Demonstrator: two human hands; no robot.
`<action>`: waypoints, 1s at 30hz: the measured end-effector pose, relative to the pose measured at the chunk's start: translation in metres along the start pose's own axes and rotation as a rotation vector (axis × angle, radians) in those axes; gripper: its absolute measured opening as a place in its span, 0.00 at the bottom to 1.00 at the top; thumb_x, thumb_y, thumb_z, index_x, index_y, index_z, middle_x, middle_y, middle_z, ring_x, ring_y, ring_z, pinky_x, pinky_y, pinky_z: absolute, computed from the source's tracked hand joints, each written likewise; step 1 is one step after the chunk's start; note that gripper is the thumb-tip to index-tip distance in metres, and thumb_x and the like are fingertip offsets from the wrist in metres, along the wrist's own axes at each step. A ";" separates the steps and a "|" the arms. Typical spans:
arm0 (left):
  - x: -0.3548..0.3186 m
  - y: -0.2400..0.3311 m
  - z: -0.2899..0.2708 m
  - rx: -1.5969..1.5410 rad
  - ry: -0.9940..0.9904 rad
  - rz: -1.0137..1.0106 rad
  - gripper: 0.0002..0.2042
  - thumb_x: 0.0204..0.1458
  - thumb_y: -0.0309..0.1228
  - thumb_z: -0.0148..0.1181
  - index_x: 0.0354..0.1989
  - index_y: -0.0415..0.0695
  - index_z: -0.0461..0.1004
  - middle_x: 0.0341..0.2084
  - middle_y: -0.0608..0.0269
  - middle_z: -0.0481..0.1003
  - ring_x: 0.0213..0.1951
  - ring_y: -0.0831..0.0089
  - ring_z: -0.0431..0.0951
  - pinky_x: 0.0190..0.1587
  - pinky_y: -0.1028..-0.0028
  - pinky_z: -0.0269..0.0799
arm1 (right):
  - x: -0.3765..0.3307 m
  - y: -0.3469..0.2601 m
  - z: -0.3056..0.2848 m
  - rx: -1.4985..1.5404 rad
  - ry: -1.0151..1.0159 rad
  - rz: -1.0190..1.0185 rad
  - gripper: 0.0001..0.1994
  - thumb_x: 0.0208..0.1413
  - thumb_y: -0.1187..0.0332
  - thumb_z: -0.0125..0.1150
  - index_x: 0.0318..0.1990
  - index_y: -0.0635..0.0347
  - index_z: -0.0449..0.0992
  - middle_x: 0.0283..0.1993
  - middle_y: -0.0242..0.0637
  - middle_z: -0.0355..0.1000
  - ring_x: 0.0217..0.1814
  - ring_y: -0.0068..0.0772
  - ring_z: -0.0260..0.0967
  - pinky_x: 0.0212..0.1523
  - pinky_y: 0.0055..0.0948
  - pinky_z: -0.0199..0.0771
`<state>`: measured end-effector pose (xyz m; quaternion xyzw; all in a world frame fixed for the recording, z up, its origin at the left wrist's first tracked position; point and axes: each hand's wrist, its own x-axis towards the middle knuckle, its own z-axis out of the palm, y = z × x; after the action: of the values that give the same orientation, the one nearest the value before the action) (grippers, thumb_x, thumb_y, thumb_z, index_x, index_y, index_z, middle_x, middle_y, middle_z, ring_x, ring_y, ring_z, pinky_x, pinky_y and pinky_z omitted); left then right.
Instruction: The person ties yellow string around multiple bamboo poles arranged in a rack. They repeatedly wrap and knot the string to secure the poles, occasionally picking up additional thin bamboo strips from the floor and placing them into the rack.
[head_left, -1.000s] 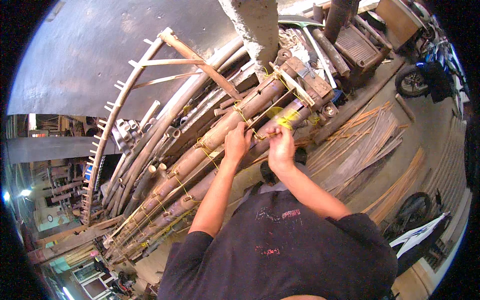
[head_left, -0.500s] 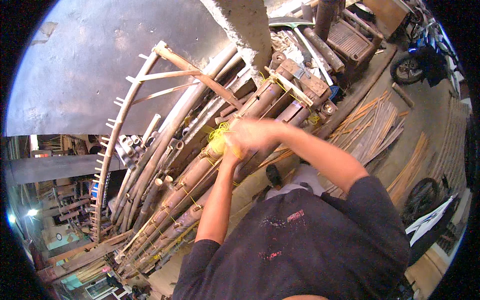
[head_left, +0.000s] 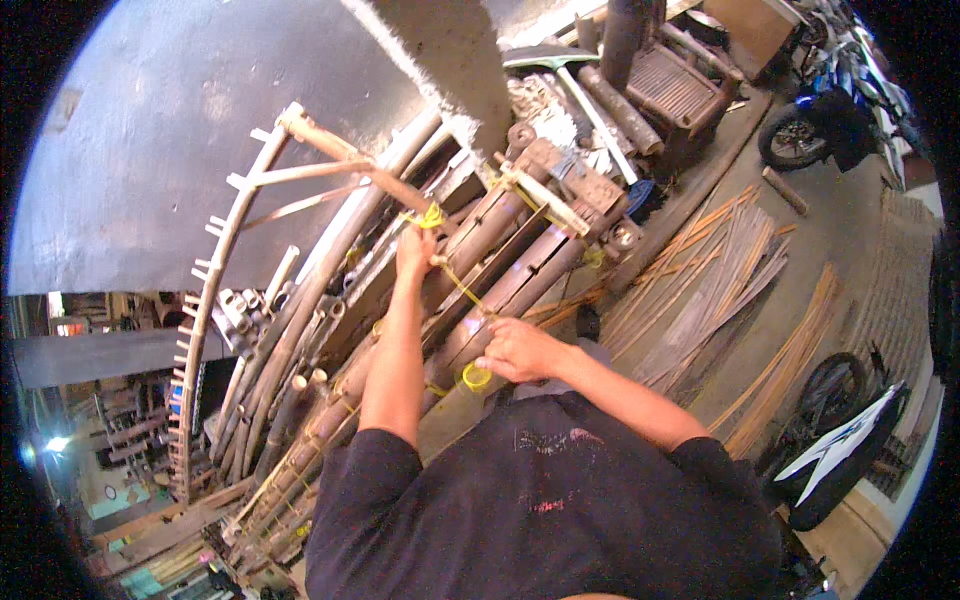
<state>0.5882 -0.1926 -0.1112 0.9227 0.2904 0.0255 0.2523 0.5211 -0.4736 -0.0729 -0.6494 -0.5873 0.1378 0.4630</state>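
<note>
A yellow cord [head_left: 465,282] stretches between my two hands across long bamboo poles [head_left: 527,272]. My left hand [head_left: 414,250] is closed on the cord at the upper pole, with a bunched yellow tangle [head_left: 431,215] sticking out above the fingers. Lower and to the right, my right hand [head_left: 527,350] grips the other part of the cord in curled fingers. A yellow loop [head_left: 476,377] hangs just under that hand. More yellow lashings run along the poles toward the lower left, and a wooden crosspiece [head_left: 545,200] is tied over their upper end.
Left of the poles stands a curved wooden frame with pegs [head_left: 207,270] against a grey wall [head_left: 230,130]. Bamboo strips [head_left: 715,285] lie on the floor to the right. A motorcycle wheel [head_left: 797,137] and a slatted wooden chair [head_left: 675,90] are farther off.
My hands were together at the cord, the right one blurred. Now they are apart: the right has moved down and right, the left up and left, with the cord drawn out between them.
</note>
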 end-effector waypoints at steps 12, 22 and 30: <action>-0.076 0.171 0.043 -0.072 -0.159 0.250 0.14 0.55 0.36 0.56 0.46 0.42 0.74 0.37 0.44 0.78 0.42 0.47 0.77 0.48 0.55 0.69 | -0.055 0.080 -0.092 1.829 1.313 1.112 0.13 0.56 0.65 0.54 0.49 0.55 0.69 0.39 0.33 0.63 0.43 0.36 0.64 0.52 0.34 0.68; -0.072 0.143 -0.002 -0.207 0.259 0.113 0.13 0.54 0.35 0.59 0.42 0.40 0.73 0.38 0.47 0.77 0.41 0.57 0.78 0.45 0.62 0.71 | -0.078 0.058 -0.098 1.512 0.857 1.003 0.13 0.63 0.57 0.51 0.47 0.55 0.70 0.41 0.30 0.69 0.45 0.28 0.67 0.50 0.30 0.69; -0.043 0.023 -0.053 -0.418 -0.252 -0.546 0.28 0.51 0.56 0.56 0.28 0.37 0.80 0.17 0.62 0.75 0.23 0.71 0.74 0.26 0.67 0.67 | -0.002 0.014 -0.067 -0.203 -0.042 0.219 0.18 0.51 0.58 0.63 0.44 0.62 0.71 0.45 0.46 0.69 0.49 0.49 0.66 0.50 0.43 0.67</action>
<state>0.5548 -0.2089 -0.0499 0.7356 0.4810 -0.0979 0.4669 0.5775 -0.5032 -0.0485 -0.7500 -0.5335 0.1409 0.3648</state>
